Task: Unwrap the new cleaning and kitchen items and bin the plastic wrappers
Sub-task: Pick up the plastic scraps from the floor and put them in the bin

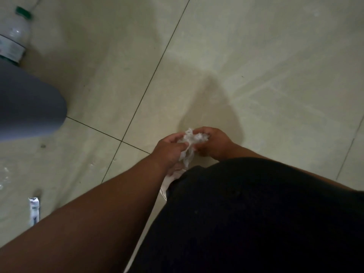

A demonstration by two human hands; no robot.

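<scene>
Gripping 1 crumpled wrapper (192, 143) between them, the left hand (170, 151) and right hand (213, 143) each curl their fingers round it above the tiled floor (256, 66). Left of the wrapper stands a grey bin (29, 103); beyond the bin, a bottle (14, 36). Below the bin lies a small packet (33, 210).

I am seeing the crumpled plastic wrapper (190, 143) partly hidden inside both fists. Far left of my left hand (168, 149), the bottle (13, 36) and grey bin (27, 103) are running off the edge; a small packet (33, 210) is blurring beyond reading.
</scene>
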